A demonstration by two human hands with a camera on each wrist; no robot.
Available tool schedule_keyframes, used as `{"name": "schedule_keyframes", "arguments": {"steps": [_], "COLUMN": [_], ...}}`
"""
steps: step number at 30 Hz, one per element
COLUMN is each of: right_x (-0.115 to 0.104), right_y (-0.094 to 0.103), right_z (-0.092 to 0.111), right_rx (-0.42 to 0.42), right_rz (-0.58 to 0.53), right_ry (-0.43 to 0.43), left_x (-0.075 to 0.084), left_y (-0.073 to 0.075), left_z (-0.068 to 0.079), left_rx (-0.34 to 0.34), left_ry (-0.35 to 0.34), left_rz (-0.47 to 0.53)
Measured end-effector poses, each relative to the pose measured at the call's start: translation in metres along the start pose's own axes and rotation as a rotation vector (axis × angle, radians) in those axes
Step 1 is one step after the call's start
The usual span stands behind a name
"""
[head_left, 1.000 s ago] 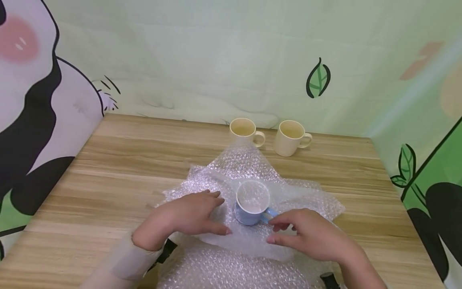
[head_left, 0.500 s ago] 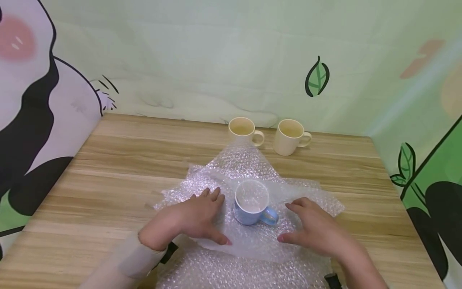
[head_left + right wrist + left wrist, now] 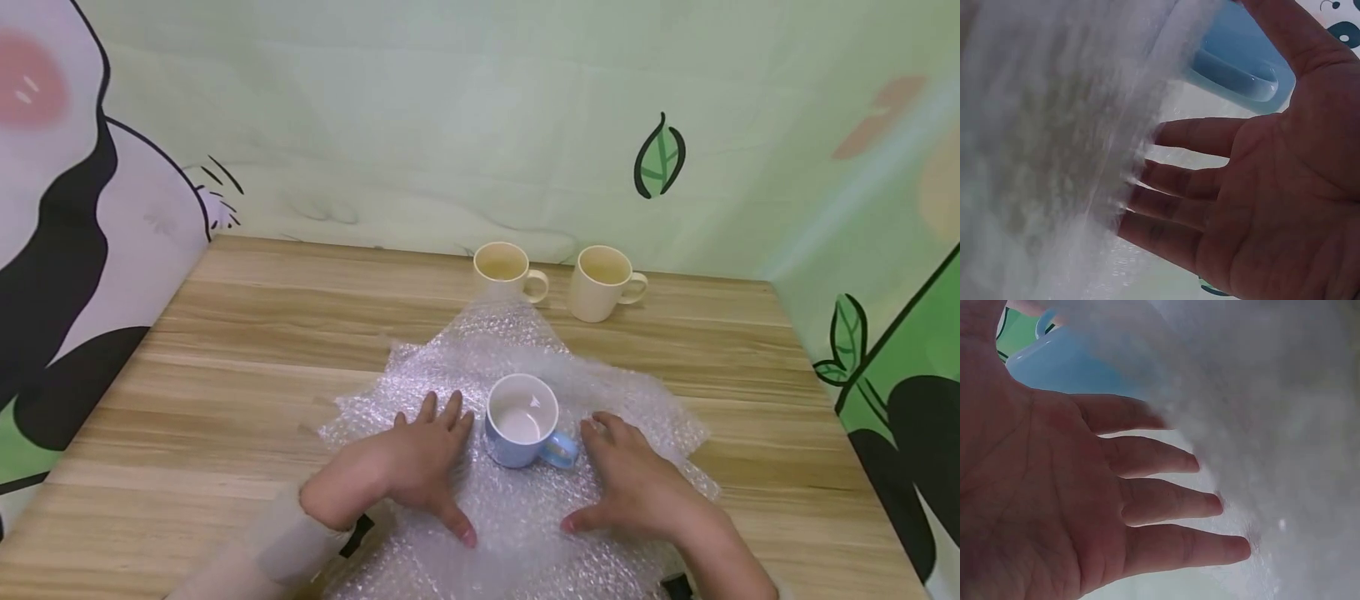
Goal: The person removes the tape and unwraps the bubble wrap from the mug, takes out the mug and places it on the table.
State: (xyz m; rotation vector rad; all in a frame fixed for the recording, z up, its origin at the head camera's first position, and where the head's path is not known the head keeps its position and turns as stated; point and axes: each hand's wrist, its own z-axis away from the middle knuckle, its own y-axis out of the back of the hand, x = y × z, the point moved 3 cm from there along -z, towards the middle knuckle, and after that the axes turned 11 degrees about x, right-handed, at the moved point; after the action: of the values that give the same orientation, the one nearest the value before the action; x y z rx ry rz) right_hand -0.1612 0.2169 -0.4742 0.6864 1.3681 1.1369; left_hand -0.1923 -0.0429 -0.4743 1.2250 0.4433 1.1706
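A light blue mug [image 3: 512, 450] with a white inside stands upright on crumpled bubble wrap [image 3: 517, 521], its handle pointing right. My left hand [image 3: 422, 462] lies on the wrap left of the mug, fingers spread. To the right, near the handle, my right hand [image 3: 636, 483] rests on the wrap with fingers extended. Neither hand grips the mug. In the left wrist view, bubble wrap [image 3: 1285, 444] hides part of the mug [image 3: 1066, 365] beyond my straight fingers. Likewise in the right wrist view, wrap [image 3: 1041, 150] partly covers the mug [image 3: 1241, 37] and meets my fingertips.
Two cream mugs, a left one [image 3: 495, 287] and a right one [image 3: 594, 293], stand at the back of the wooden table [image 3: 247, 358]. A corner of the wrap overlaps the left one's base. A printed cloth wall [image 3: 420, 125] rises behind.
My right hand has left the blue mug's handle and opened out on the wrap. My left fingers spread wider. Texture seen in the mug's mouth has gone, showing smooth white; the wrap layers have shifted.
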Motion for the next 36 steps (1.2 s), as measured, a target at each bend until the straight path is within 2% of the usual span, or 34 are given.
{"name": "schedule_keyframes", "arguments": {"steps": [6, 19, 36], "right_x": [-0.003, -0.008, -0.017], "right_y": [-0.004, -0.011, -0.022], "right_z": [0.001, 0.003, 0.000], "right_rx": [-0.017, -0.029, 0.005], "right_rz": [0.049, 0.108, 0.178], "right_ry": [-0.014, 0.009, 0.059], "left_x": [0.003, 0.009, 0.013], "left_y": [-0.005, -0.017, -0.027], "left_z": [0.002, 0.003, 0.001], "left_rx": [-0.016, -0.016, -0.005], "left_ry": [0.007, 0.007, 0.032], "left_rz": [-0.036, -0.155, -0.270]}}
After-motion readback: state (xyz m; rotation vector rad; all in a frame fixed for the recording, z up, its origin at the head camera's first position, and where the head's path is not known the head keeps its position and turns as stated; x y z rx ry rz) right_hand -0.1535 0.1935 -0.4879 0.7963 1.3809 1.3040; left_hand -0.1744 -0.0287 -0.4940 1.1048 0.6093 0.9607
